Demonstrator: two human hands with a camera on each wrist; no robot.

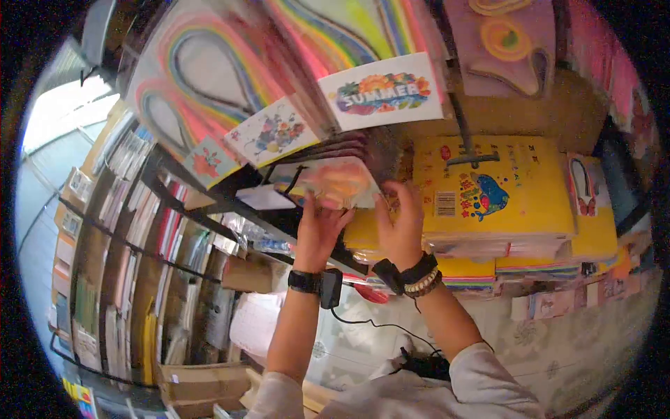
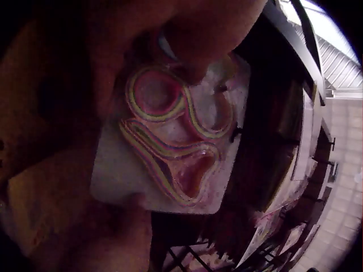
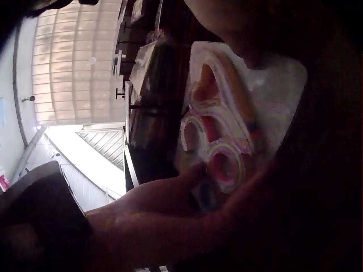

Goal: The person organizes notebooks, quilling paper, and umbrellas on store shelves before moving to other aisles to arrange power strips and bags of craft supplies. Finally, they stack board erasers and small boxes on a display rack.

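Flat pale pack of rainbow-striped loops (image 1: pixel 338 179) pinched in fingers of left hand (image 1: pixel 320 234) and right hand (image 1: pixel 403 225), below a hanging SUMMER-labelled plastic pack (image 1: pixel 380 98), left of yellow dolphin-printed packs (image 1: pixel 481 188), tiled floor (image 1: pixel 537 339) open behind fingers

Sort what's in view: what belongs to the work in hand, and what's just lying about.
In hand:
- clear packet of coloured strips
- left hand
- right hand

Just about:
- yellow packs
- SUMMER packet
- upright shelved items
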